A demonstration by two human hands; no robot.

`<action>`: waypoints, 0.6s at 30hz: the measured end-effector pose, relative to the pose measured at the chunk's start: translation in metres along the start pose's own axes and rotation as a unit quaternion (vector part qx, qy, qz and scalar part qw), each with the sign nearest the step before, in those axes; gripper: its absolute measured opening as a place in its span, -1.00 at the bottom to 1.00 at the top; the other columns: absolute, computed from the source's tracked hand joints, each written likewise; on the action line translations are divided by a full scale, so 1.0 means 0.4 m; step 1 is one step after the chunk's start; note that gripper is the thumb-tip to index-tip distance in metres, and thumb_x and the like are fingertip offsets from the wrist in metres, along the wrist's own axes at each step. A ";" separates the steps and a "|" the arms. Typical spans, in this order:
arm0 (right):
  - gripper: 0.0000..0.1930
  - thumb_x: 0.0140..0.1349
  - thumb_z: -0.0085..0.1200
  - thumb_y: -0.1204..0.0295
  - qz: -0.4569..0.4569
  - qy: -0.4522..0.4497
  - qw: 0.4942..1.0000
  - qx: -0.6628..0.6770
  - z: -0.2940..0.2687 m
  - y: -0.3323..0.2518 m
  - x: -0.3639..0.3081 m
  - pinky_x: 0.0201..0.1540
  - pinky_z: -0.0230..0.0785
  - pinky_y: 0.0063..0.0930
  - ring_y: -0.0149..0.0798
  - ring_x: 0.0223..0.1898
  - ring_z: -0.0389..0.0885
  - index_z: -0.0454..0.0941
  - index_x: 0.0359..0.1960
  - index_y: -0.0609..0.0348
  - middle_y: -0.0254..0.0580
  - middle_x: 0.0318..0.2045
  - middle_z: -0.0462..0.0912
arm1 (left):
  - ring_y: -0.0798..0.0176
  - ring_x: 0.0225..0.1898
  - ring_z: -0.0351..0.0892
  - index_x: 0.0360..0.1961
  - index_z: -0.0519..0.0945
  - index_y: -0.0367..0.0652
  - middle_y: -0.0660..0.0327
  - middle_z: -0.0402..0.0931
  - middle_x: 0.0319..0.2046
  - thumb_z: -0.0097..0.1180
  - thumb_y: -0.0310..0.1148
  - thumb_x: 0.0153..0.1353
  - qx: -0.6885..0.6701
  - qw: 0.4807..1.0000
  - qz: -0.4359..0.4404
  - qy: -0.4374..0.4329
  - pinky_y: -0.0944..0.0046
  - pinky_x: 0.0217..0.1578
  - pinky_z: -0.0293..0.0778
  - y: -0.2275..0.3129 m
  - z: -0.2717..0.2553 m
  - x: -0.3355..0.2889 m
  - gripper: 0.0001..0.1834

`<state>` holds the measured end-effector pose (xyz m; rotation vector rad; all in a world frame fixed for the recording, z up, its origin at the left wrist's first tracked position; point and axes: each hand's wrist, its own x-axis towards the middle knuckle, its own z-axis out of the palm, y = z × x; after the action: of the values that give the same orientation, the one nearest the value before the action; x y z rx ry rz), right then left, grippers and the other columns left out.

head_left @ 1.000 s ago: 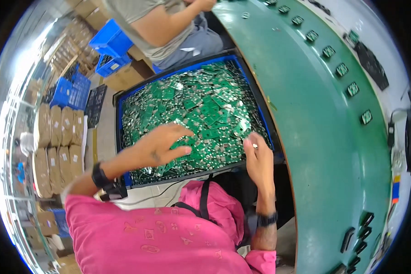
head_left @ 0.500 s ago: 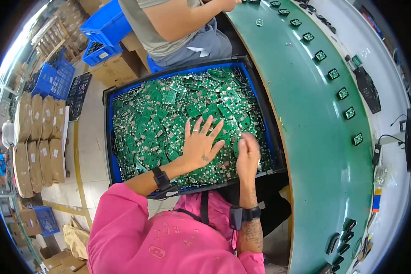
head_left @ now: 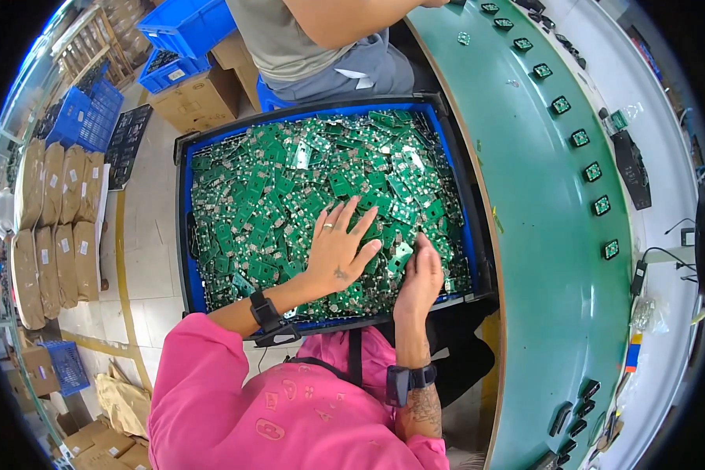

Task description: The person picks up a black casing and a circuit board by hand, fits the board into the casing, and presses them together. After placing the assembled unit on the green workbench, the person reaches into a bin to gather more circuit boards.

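A large black tray with a blue lining (head_left: 471,227) is heaped with small green circuit boards (head_left: 266,200). My left hand (head_left: 337,247) rests on the heap, palm down with the fingers apart; it holds nothing that I can see. Beside it, at the tray's near right part, my right hand (head_left: 420,283) is closed, fingers curled together. A green circuit board (head_left: 400,258) with dark holes shows at its thumb side and appears pinched there; the fingertips partly hide the grip.
On the right runs a long green worktable (head_left: 548,290) with a spaced row of small boards in black housings (head_left: 601,205). Black parts (head_left: 560,418) lie at its near end. Another person (head_left: 313,47) sits beyond the tray. Blue crates (head_left: 94,117) and brown packages (head_left: 35,258) stand left.
My right hand has shifted slightly down and left, and a green board now shows at its thumb. My left hand stays spread on the heap. The other person's arm has moved right.
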<state>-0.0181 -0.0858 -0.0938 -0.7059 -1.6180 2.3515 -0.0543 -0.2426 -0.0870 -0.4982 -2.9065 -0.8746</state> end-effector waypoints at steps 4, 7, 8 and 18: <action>-0.63 0.52 -0.18 0.37 0.031 0.122 0.988 0.092 0.011 0.010 0.010 0.24 0.27 -0.40 -0.27 0.20 0.44 0.44 0.20 0.36 -0.10 0.14 0.50 | -0.39 0.37 0.11 0.43 0.26 0.05 -0.19 0.11 0.41 -0.15 0.16 0.36 -0.004 0.999 -0.042 0.014 -0.29 0.38 -0.09 0.046 0.018 0.012 -0.29; -0.60 0.54 -0.25 0.38 0.001 0.029 0.991 0.134 0.024 0.025 -0.002 0.21 0.27 -0.41 -0.26 0.18 0.44 0.42 0.22 0.40 -0.05 0.16 0.48 | -0.42 0.37 0.08 0.42 0.30 0.18 -0.14 0.13 0.41 -0.04 0.23 0.27 0.015 0.996 -0.067 0.049 -0.33 0.37 -0.17 0.084 0.047 0.020 -0.26; -0.60 0.54 -0.27 0.38 0.018 -0.006 0.985 0.170 0.037 0.017 -0.017 0.20 0.29 -0.40 -0.28 0.13 0.46 0.46 0.19 0.42 -0.04 0.16 0.49 | -0.40 0.38 0.06 0.42 0.30 0.20 -0.11 0.12 0.42 0.00 0.23 0.24 0.017 0.995 -0.083 0.055 -0.33 0.37 -0.17 0.096 0.049 0.015 -0.25; -0.47 0.52 -0.29 0.14 0.143 -0.053 0.955 0.254 0.062 0.040 -0.012 0.34 0.23 -0.09 -0.04 0.28 0.38 0.19 0.42 0.08 -0.08 0.25 0.39 | -0.24 0.42 0.10 0.39 0.35 0.12 0.00 0.19 0.42 0.00 0.15 0.23 -0.074 0.990 -0.105 0.057 -0.28 0.39 -0.25 0.121 0.066 0.021 -0.28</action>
<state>-0.0247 -0.1144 -0.1000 -0.7433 -0.9089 2.8844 -0.0459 -0.1879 -0.0823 -0.1456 -2.8378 -1.1122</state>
